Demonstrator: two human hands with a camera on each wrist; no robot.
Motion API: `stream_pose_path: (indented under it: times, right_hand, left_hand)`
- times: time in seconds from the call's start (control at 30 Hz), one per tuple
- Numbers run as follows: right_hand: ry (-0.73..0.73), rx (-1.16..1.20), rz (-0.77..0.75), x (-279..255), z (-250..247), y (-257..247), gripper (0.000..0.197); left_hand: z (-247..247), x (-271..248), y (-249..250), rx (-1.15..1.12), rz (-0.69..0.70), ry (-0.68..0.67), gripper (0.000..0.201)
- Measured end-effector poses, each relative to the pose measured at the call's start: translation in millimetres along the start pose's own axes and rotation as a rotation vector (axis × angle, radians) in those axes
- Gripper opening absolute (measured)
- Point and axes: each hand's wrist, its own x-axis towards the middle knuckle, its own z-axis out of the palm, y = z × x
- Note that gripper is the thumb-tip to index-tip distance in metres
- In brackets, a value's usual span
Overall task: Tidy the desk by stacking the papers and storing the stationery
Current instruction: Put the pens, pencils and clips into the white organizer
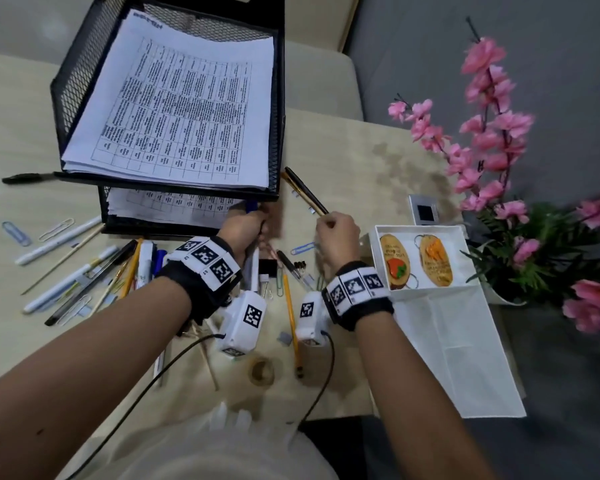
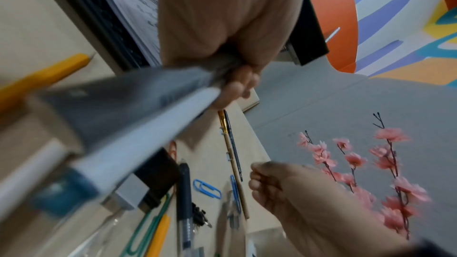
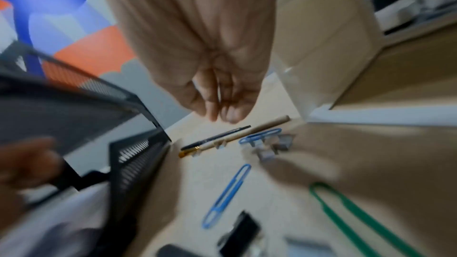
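A black mesh two-tier tray point(image 1: 278, 109) at the desk's back holds printed papers point(image 1: 187, 109) on both levels. My left hand point(image 1: 257, 223) grips a white pen with blue trim point(image 1: 254, 268) in front of the lower tier; the left wrist view shows that pen point(image 2: 138, 136) blurred and clasped in my left hand point(image 2: 237, 77). My right hand point(image 1: 329, 225) hovers at the near end of a wooden brush point(image 1: 300, 194) and a black pen point(image 1: 307, 190) lying side by side. In the right wrist view my right hand point(image 3: 222, 112), fingertips drawn together, holds nothing above the brush point(image 3: 262, 127).
Several pens and pencils point(image 1: 84, 271) and paper clips point(image 1: 16, 233) lie scattered on the left. A yellow pencil point(image 1: 291, 320), a binder clip point(image 1: 265, 268) and a tape roll point(image 1: 262, 370) lie between my wrists. A white box point(image 1: 420, 227) with two wooden keychains and pink flowers point(image 1: 492, 133) stand at the right.
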Motion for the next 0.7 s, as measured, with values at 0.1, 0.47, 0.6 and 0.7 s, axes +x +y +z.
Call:
stream_pose_path:
  times: [0.1, 0.47, 0.6, 0.7]
  right_hand:
    - [0.042, -0.232, 0.068, 30, 10, -2, 0.025]
    - [0.007, -0.45, 0.051, 4, 15, 6, 0.027]
    - [-0.083, -0.172, 0.035, -46, 0, 14, 0.02]
    - [-0.259, -0.01, -0.004, -69, 0, 25, 0.021]
  left_hand:
    - [-16, 2, -2, 0.121, -0.031, -0.005, 0.017]
    - [-21, -5, 0, -0.022, -0.178, -0.15, 0.02]
    - [-3, -1, -8, -0.124, -0.153, -0.102, 0.018]
    - [9, -4, -10, -0.197, -0.102, -0.135, 0.019]
